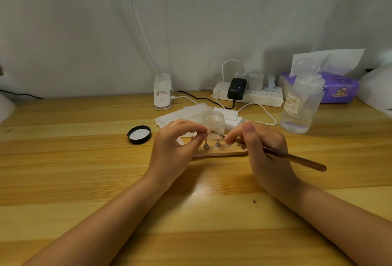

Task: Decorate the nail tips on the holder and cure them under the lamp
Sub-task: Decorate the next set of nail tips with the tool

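Note:
A wooden nail-tip holder (pixel 220 153) lies on the table (pixel 84 170) between my hands, with small metal stands (pixel 217 143) rising from it. My left hand (pixel 176 144) pinches a pale pink nail tip (pixel 209 131) between thumb and fingers just above the stands. My right hand (pixel 265 149) grips a brown-handled brush (pixel 297 158); its fine tip meets the nail tip. The handle sticks out to the right. Part of the holder is hidden behind both hands.
A small open clear jar (pixel 213 121) stands just behind the holder, its black lid (pixel 139 134) lying to the left. White wipes (pixel 180 114), a white clip lamp (pixel 162 91), a power strip (pixel 248 94), a clear bottle (pixel 301 106) and a purple tissue pack (pixel 339 88) sit farther back.

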A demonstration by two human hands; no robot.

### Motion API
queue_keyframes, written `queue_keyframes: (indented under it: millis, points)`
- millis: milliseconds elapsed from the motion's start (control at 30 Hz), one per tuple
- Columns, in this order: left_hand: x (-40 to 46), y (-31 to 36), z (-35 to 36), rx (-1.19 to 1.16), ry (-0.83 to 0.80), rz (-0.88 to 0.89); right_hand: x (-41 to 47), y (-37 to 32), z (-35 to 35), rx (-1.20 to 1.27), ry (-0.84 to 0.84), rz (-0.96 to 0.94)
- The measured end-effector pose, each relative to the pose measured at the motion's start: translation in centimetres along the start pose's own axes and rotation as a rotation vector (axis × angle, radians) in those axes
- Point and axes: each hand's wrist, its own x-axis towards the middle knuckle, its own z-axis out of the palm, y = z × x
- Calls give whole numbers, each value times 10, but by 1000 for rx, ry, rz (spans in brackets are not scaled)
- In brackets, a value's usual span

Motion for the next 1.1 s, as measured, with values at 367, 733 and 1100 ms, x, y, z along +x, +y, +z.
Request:
queue_keyframes:
  millis: [367, 733, 1100]
  points:
    - [0, 0, 1, 9, 7, -4, -2, -2, 0, 51, -20, 35]
    - [0, 1, 0, 10, -2, -7, -1, -3, 3, 66, -36, 82]
    - [0, 1, 0, 10, -3, -2, 1, -5, 2, 94, -52, 150]
